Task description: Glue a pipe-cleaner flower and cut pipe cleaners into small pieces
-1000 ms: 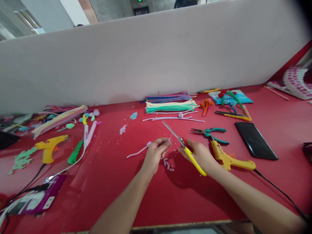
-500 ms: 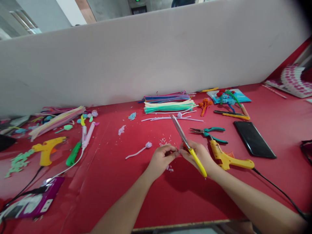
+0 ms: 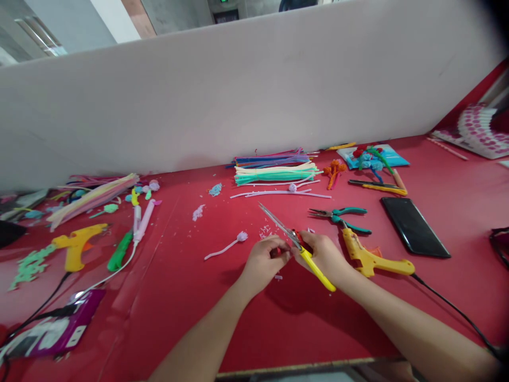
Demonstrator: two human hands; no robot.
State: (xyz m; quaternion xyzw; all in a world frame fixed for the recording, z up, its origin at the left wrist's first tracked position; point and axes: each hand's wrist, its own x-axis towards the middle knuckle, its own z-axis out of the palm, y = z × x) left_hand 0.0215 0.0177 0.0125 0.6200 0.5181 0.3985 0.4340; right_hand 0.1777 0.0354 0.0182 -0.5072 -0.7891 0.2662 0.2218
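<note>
My right hand (image 3: 324, 257) is closed around a pair of yellow-handled scissors (image 3: 317, 269). Their blades point up and to the left, above the table. Close beside it, almost touching, my left hand (image 3: 260, 263) has its thumb and fingers pinched together; whatever is between them is too small or hidden to make out. Lilac fuzzy clippings (image 3: 266, 231) are scattered just beyond the hands, and a short lilac piece (image 3: 278, 277) lies below the fingers. To the left of my left hand rests a lilac pipe-cleaner stem with a pompom-like head (image 3: 242, 236).
Bundled pipe cleaners (image 3: 278, 174) lie by the white partition (image 3: 246, 101). On the right are pliers (image 3: 350, 212), a yellow glue gun (image 3: 368, 260) with a cord and a black phone (image 3: 415, 227). Another glue gun (image 3: 75, 246) and a green-handled tool (image 3: 120, 252) lie left.
The scissors have swung leftward and lower in my right hand, their tips now pointing further left. My left hand stays pinched in nearly the same place.
</note>
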